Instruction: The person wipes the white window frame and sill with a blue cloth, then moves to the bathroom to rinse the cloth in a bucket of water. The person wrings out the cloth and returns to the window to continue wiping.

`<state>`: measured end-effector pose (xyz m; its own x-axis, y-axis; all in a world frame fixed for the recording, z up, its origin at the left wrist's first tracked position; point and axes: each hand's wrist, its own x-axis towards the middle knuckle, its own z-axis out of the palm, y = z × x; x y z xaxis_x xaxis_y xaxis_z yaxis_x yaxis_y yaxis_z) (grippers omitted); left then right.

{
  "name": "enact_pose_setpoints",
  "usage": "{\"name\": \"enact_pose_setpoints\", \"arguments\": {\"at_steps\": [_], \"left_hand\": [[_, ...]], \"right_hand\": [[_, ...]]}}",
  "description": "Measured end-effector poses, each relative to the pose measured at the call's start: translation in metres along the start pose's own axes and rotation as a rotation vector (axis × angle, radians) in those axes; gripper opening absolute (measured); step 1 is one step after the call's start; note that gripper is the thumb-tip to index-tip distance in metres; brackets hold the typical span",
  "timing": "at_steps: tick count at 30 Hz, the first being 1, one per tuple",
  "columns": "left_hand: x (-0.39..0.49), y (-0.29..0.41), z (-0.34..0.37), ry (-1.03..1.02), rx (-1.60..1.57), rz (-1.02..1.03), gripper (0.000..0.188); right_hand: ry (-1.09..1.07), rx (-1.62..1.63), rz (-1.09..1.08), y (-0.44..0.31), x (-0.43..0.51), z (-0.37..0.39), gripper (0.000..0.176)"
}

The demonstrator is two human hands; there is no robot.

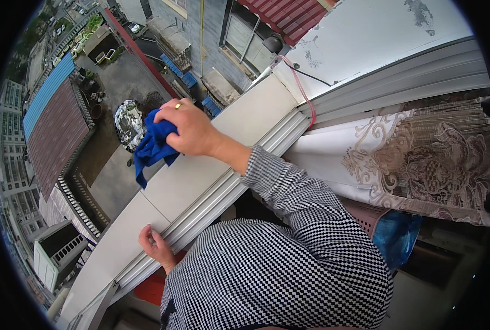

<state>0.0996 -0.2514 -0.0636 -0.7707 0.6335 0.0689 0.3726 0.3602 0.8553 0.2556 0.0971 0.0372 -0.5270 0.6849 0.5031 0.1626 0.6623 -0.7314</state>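
Note:
My right hand is closed around a bunched blue cloth, whose lower corner dangles past the outer edge of the windowsill. A gold-coloured ring circles one finger of that hand. Beneath it runs the pale tiled windowsill, with a thin joint between its tiles. Lower down, my left hand rests by the inner side of the sill, fingers bent and holding nothing visible. Its wrist crosses the metal window track, which lies between my body and the tiles.
Outside is a long drop to a courtyard and roofs. An air-conditioner unit hangs below the sill. Pink tubing and a black cable cross its far end. A patterned curtain hangs at right, above a pink perforated basket.

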Motion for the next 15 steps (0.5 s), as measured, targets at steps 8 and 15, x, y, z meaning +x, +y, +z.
{"name": "enact_pose_setpoints", "arguments": {"at_steps": [8, 15], "left_hand": [[-0.002, -0.011, -0.064, 0.065, 0.196, 0.189, 0.029], [0.006, -0.054, -0.116, 0.231, 0.411, 0.250, 0.031]], "right_hand": [[-0.120, -0.974, 0.726, 0.086, -0.147, -0.163, 0.057], [-0.076, -0.774, 0.288, -0.039, -0.201, 0.014, 0.049]]}}
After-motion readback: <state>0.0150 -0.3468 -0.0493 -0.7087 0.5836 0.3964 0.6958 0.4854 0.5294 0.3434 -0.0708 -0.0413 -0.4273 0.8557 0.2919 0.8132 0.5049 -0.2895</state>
